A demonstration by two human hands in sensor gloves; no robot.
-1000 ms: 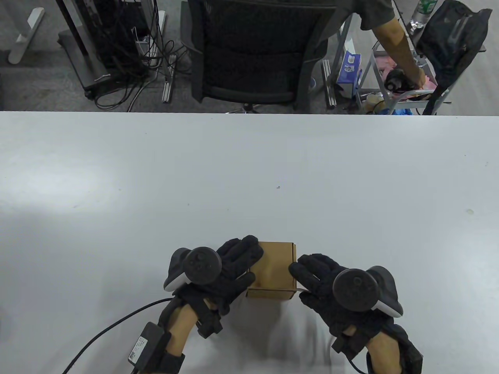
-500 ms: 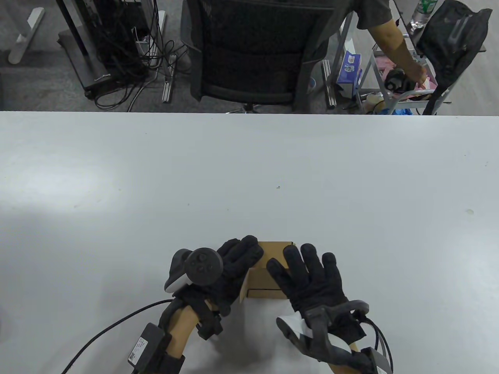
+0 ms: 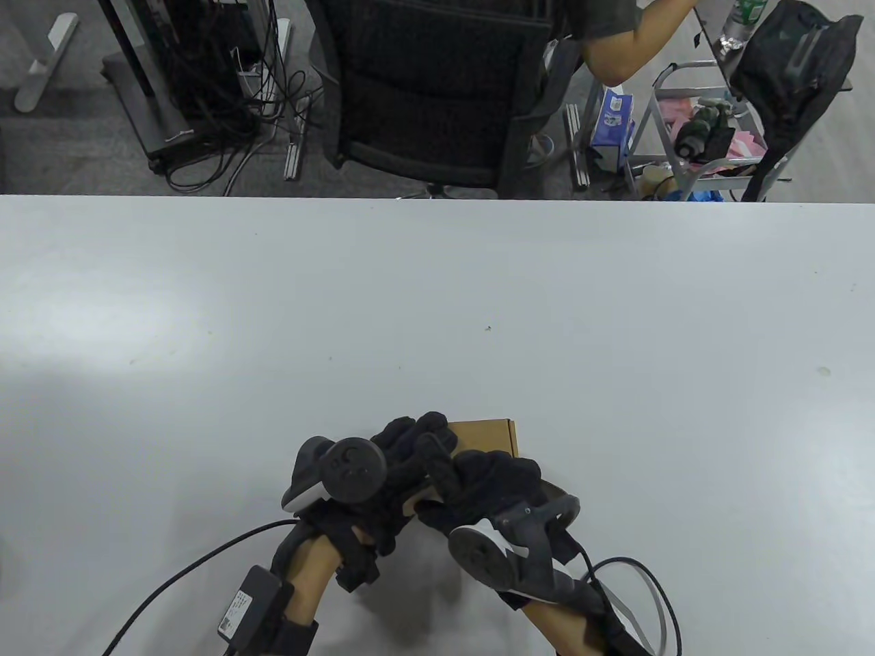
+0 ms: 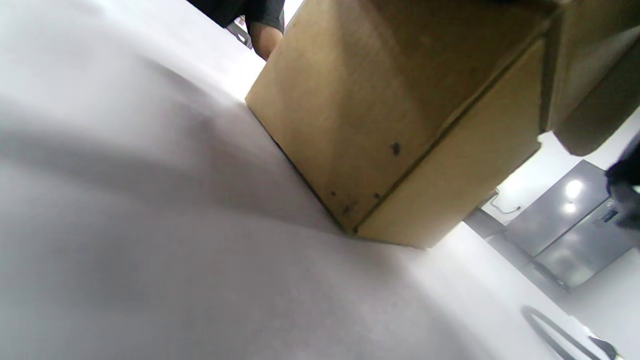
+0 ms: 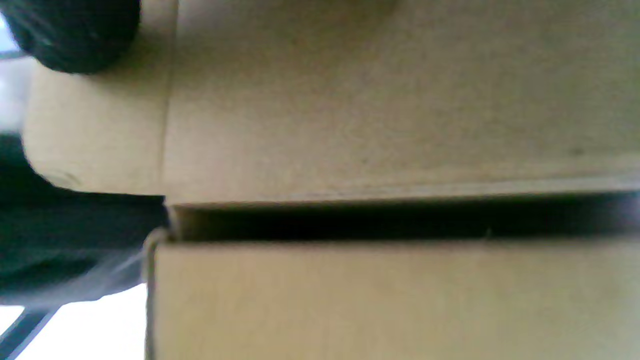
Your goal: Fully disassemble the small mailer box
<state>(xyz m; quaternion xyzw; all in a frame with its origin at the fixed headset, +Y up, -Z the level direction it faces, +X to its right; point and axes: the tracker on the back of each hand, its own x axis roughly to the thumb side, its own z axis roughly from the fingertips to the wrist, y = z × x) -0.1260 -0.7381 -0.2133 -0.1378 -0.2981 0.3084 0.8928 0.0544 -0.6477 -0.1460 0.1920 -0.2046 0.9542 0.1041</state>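
Cardboard shows between two gloved hands near the table's (image 3: 437, 307) front edge in the table view: the small brown box (image 3: 487, 435) sits there, mostly covered. The left hand (image 3: 400, 471) wraps its curled fingers over the box's left side and grips it. The right hand (image 3: 489, 478) lies across the top with fingers bent down onto the lid, holding it.

From the left wrist, the box (image 4: 380, 125) rests on the white table (image 4: 150, 250), one bottom corner close to the camera.

From the right wrist, the lid (image 5: 380, 100) stands slightly lifted above the front wall (image 5: 390, 300), a dark gap between them; a black fingertip (image 5: 70, 35) presses a corner flap.
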